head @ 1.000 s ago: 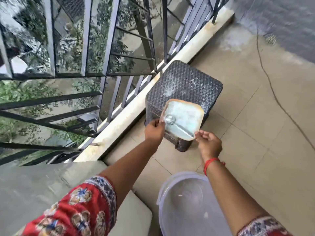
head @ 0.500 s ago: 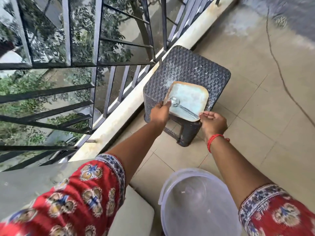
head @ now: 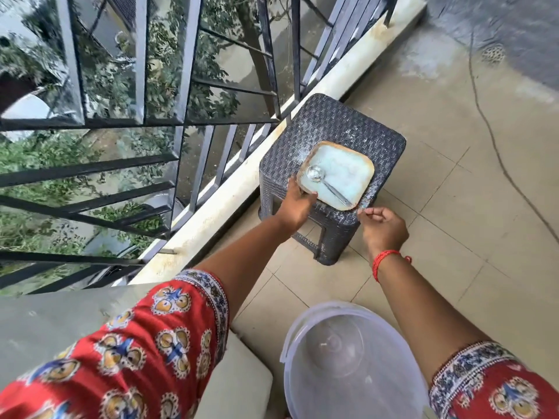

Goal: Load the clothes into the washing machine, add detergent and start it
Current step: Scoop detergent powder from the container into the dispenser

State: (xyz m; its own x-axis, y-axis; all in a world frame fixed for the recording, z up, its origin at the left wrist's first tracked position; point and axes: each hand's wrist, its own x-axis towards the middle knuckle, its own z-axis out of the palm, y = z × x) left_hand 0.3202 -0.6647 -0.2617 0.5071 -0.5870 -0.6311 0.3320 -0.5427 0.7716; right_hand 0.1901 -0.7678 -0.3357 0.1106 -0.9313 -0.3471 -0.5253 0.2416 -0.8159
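Note:
A square tub of pale blue detergent powder (head: 343,164) with a brown rim sits on a dark woven stool (head: 332,125). A metal spoon (head: 315,173) lies in the powder, its handle pointing toward me. My left hand (head: 298,205) holds the tub's near-left rim, thumb on the edge. My right hand (head: 383,228) hovers just off the tub's near corner with fingers loosely curled and nothing in them. No clothes are in view.
A translucent plastic bucket (head: 302,337) stands on the tiled floor below my arms. A cream rounded corner (head: 239,376) and a grey surface (head: 60,322) lie at lower left. Metal railing (head: 181,116) and a low kerb (head: 242,182) run along the left. A floor drain (head: 493,54) is at far right.
The tub went from being held tilted above the stool to resting flat on its top. My right hand has let go of the rim and drawn back slightly.

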